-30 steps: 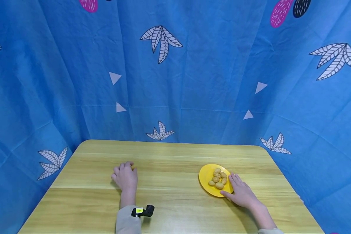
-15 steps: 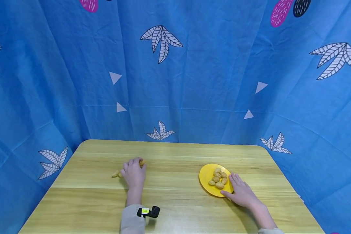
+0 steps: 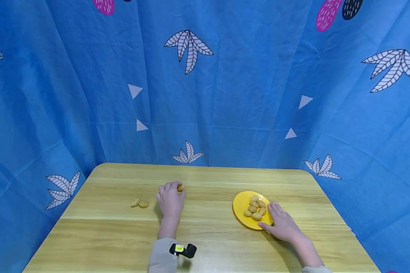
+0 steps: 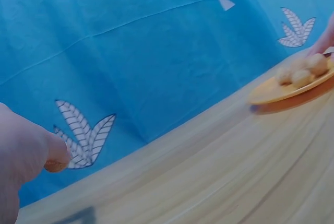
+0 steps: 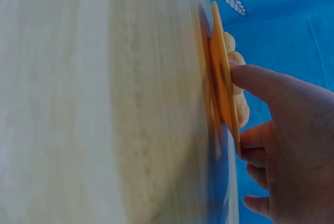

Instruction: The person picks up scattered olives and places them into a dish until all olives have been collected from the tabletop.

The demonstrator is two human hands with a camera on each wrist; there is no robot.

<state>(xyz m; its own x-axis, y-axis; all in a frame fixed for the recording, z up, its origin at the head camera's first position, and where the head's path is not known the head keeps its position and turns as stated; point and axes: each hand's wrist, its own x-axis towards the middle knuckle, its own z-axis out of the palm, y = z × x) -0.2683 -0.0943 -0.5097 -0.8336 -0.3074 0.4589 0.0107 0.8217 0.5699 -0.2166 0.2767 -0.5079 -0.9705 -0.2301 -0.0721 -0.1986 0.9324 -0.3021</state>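
Peanut (image 3: 181, 188): over the table (image 3: 89, 235), left of the plate (image 3: 239, 206), pinched by the left hand (image 3: 171, 198); probably light, brittle, so grip its middle gently.
Plate: right hand (image 3: 281, 224) touches its rim, fingers loosely extended.

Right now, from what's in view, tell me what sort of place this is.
Probably a makeshift indoor recording corner: a blue patterned curtain hangs behind and beside a wooden-looking table, and a small black device is strapped over the left sleeve.
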